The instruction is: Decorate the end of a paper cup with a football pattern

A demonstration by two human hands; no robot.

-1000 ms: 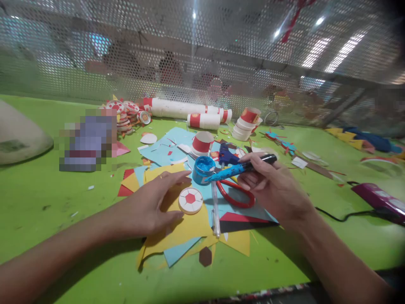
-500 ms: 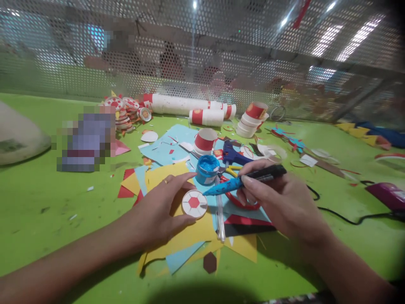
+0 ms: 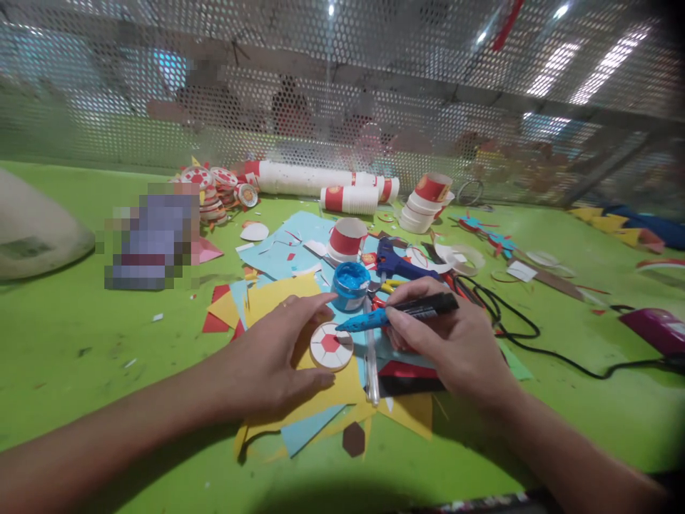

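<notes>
My left hand (image 3: pixel 275 350) curves around a small white disc (image 3: pixel 343 357) with a red hexagon and dark lines, thumb at its lower edge and fingers at its upper edge. My right hand (image 3: pixel 433 335) pinches a black marker pen (image 3: pixel 428 307) whose front part is blue and mottled. The marker's tip is over the upper part of the disc; whether it touches is hard to tell. Just behind stands an open jar of blue paint (image 3: pixel 350 291). Yellow paper (image 3: pixel 283 293) lies under the left hand. A clear stick (image 3: pixel 372 364) rests between the hands.
A paper cup (image 3: pixel 347 240), blue glue gun (image 3: pixel 401 260) and tape roll (image 3: pixel 468 259) lie beyond. Stacked cups (image 3: pixel 425 203) and decorated discs (image 3: pixel 208 185) stand at the back, before a perforated metal screen (image 3: pixel 332 93). A black cord (image 3: pixel 567 364) crosses the right side.
My right hand has moved left with the marker, bringing its tip from the disc's right edge to over its upper part. The left hand stays around the disc.
</notes>
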